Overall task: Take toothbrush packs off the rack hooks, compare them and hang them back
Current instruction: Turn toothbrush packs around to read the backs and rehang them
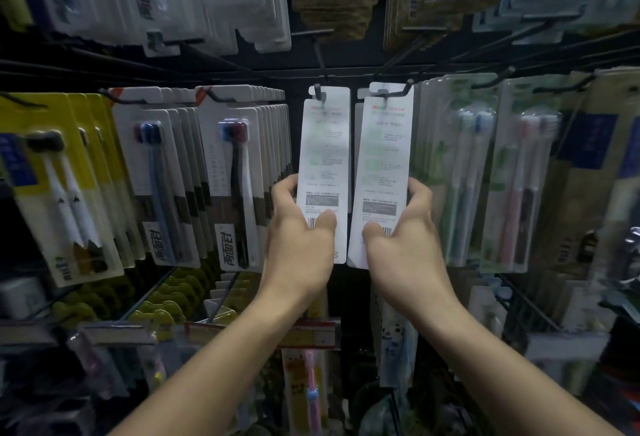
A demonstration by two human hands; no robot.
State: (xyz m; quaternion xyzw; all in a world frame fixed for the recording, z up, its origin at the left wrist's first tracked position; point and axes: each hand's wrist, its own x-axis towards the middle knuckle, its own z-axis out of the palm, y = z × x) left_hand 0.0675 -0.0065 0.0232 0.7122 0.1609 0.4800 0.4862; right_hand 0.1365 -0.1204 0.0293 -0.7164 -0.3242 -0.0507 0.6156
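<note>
Gripping one toothbrush pack each, left hand (pixel 300 238) and right hand (pixel 403 241) show blurred back labels.

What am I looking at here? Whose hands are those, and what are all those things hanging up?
There is no machine here. A person wears a camera on their head, so you see their two arms from above. In front of them is a shop rack with black hooks, and many toothbrush packs hang on it. The left hand holds one white pack near its bottom. The right hand holds another white pack the same way. Both packs show their printed backs, with barcodes, side by side. Their tops are up at the hooks, but I cannot tell if they hang on them. The picture is blurry, so the small writing cannot be read.
</note>
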